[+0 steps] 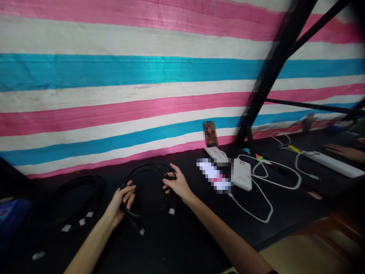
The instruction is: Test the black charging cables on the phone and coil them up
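Observation:
A loop of coiled black cable (pixel 151 166) is held between my two hands just over the black table. My left hand (pixel 122 201) has its fingers curled round the left side of the loop. On the right side, my right hand (pixel 178 183) grips the cable between thumb and fingers. Two ends with pale tips hang from the loop: one connector (pixel 142 231) below my left hand, another connector (pixel 171 211) below my right. Left of my left hand lies more coiled black cable (pixel 100 188), with several pale-tipped ends (pixel 82 221) toward me.
To the right are a white power bank (pixel 242 175), a lit phone (pixel 213 176), a white cord (pixel 265 220) and a white power strip (pixel 333 163). Another person's hand (pixel 343 151) rests beyond the strip. A blue box (pixel 14 217) stands at far left, behind a small pale piece (pixel 38 255).

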Action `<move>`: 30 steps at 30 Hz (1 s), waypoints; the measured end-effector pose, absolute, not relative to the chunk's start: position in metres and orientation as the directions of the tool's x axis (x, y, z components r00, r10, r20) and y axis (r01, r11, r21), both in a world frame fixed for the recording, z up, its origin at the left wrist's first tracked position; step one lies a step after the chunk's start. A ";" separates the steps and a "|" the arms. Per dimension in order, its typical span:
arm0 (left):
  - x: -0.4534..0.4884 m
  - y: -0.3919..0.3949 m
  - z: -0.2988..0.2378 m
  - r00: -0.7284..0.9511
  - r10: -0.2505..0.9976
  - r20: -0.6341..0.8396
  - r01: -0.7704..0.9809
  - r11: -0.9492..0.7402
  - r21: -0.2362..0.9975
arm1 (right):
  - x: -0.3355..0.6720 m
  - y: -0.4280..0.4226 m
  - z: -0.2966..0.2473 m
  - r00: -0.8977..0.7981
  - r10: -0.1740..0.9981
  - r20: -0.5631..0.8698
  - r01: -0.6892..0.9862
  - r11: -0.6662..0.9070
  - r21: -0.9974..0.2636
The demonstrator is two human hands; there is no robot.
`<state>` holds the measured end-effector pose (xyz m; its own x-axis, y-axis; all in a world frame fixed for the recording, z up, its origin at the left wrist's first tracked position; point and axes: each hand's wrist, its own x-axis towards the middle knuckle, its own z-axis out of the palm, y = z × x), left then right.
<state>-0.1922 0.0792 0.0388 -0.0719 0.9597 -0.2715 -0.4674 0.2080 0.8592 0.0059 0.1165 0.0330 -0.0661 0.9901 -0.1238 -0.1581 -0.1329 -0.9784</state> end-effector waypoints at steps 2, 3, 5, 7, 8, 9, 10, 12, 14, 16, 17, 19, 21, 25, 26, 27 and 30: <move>-0.194 0.079 0.039 -0.017 0.957 -0.289 -0.469 0.248 0.848 | 0.007 0.117 0.034 -0.074 0.992 -0.102 -0.101 -0.109 -0.989; -0.195 0.079 0.039 0.011 0.955 -0.297 -0.454 0.269 0.849 | 0.007 0.118 0.034 -0.084 0.992 -0.096 -0.076 -0.102 -0.992; -0.196 0.078 0.038 0.052 0.947 -0.318 -0.407 0.310 0.859 | 0.008 0.118 0.035 -0.092 0.992 -0.088 -0.018 -0.090 -0.996; -0.197 0.077 0.037 0.078 0.937 -0.340 -0.345 0.345 0.873 | 0.008 0.117 0.034 -0.090 0.993 -0.075 0.068 -0.069 -0.995; -0.197 0.076 0.037 0.095 0.932 -0.350 -0.312 0.362 0.879 | 0.009 0.117 0.033 -0.088 0.995 -0.055 0.127 -0.043 -0.991; -0.198 0.075 0.037 0.114 0.927 -0.357 -0.278 0.375 0.884 | 0.009 0.116 0.032 -0.083 0.996 -0.019 0.197 -0.002 -0.980; -0.198 0.074 0.037 0.131 0.924 -0.358 -0.244 0.380 0.892 | 0.010 0.115 0.031 -0.077 0.997 0.031 0.279 0.051 -0.959; -0.197 0.073 0.039 0.160 0.924 -0.346 -0.173 0.372 0.912 | 0.010 0.113 0.030 -0.063 0.988 0.142 0.450 0.155 -0.879; -0.196 0.073 0.041 0.188 0.932 -0.311 -0.113 0.335 0.936 | 0.012 0.112 0.030 -0.053 0.977 0.207 0.574 0.199 -0.794; -0.193 0.075 0.042 0.198 0.946 -0.256 -0.053 0.271 0.961 | 0.013 0.112 0.032 -0.048 0.976 0.214 0.632 0.196 -0.750; -0.192 0.076 0.042 0.187 0.956 -0.228 -0.019 0.235 0.972 | 0.013 0.112 0.034 -0.048 0.977 0.208 0.649 0.189 -0.737; -0.191 0.078 0.039 0.126 0.976 -0.180 0.061 0.173 0.983 | 0.014 0.112 0.037 -0.059 0.980 0.188 0.682 0.177 -0.710; -0.191 0.080 0.035 0.014 0.994 -0.110 0.164 0.106 0.981 | 0.015 0.112 0.038 -0.093 0.982 0.164 0.697 0.181 -0.694; -0.196 0.080 0.030 -0.178 0.964 0.198 0.438 -0.102 0.893 | 0.016 0.112 0.037 -0.172 0.970 0.174 0.641 0.244 -0.728; -0.198 0.079 0.030 -0.191 0.951 0.244 0.492 -0.123 0.862 | 0.016 0.112 0.035 -0.180 0.967 0.181 0.622 0.254 -0.741; -0.199 0.079 0.031 -0.195 0.946 0.259 0.526 -0.123 0.842 | 0.015 0.112 0.034 -0.184 0.966 0.184 0.604 0.258 -0.754; -0.200 0.079 0.032 -0.205 0.953 0.221 0.500 -0.093 0.861 | 0.012 0.112 0.031 -0.195 0.967 0.162 0.534 0.243 -0.809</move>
<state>-0.2003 0.0795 0.0322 -0.2049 0.9534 0.2213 0.4995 -0.0926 0.8613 0.0122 0.1121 0.0309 -0.1949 0.9673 0.1621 0.5344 0.2433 -0.8094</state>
